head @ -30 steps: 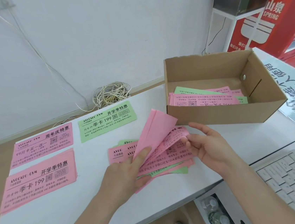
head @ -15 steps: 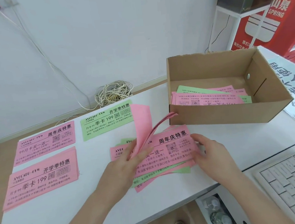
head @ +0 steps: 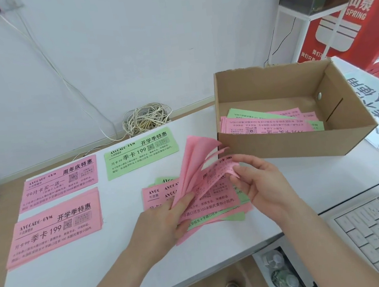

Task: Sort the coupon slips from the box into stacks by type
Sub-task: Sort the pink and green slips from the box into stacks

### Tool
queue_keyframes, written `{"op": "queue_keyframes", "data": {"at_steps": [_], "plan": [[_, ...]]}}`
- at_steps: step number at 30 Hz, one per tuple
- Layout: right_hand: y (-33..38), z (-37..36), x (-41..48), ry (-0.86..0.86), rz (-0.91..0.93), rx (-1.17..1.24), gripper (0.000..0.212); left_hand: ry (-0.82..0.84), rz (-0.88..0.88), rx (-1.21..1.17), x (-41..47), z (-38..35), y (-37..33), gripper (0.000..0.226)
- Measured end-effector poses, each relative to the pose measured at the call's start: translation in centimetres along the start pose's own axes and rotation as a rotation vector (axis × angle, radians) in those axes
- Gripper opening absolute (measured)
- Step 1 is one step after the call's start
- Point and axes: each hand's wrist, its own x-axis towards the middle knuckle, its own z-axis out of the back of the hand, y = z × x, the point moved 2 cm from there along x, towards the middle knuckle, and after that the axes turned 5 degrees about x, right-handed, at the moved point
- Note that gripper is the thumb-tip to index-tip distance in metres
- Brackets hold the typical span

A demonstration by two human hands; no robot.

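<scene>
Left hand (head: 164, 224) is gripping fanned pink slips (head: 197, 156) over the pile (head: 214, 207), right hand (head: 262, 189) pinching one slip's corner, box (head: 290, 141) sitting at two o'clock.

Left hand (head: 166, 221): bare forearm entering from the lower left, thumb and fingers gripping the near end of a fanned bundle of pink printed paper coupon slips (head: 198, 166). Right hand (head: 262, 187): bare forearm entering from the lower right, fingers curled, thumb and fingertips pinching the curled edge of one slip.

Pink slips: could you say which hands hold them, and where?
Left hand grips the fanned pink slips low down; right hand pinches one slip's curled edge.
</scene>
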Motion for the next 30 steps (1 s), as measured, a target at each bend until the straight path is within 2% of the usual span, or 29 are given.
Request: {"op": "queue_keyframes", "data": {"at_steps": [3,5,10,14,19,26,28,30], "plan": [[0.0,-0.5,0.0,0.017,-0.035,0.153,0.029,-0.015,0.033,-0.060,0.0,0.3,0.0,0.053],[0.3,-0.2,-0.3,0.007,-0.024,0.124,0.027,-0.021,0.104,-0.102,-0.1,0.3,0.4,0.056],[0.3,1.3,-0.9,-0.119,0.025,-0.480,0.031,0.023,0.297,-0.271,-0.1,-0.1,0.4,0.059],[-0.7,1.0,-1.0,-0.096,0.021,-0.578,0.024,0.025,0.406,-0.363,-0.1,0.3,0.5,0.053],[-0.8,0.9,-0.6,-0.122,0.025,-0.589,0.010,0.027,0.489,-0.491,-0.4,0.1,1.0,0.046],[-1.0,1.1,-0.5,-0.088,0.060,-0.729,0.017,-0.016,0.538,-0.611,-0.8,-0.2,1.5,0.049],[-1.0,1.2,-0.5,-0.080,0.098,-0.806,0.013,-0.058,0.579,-0.631,-0.9,-0.2,1.4,0.052],[-1.1,1.3,-0.3,-0.051,0.141,-0.921,0.020,-0.111,0.637,-0.657,-1.0,-0.1,1.3,0.055]]}}
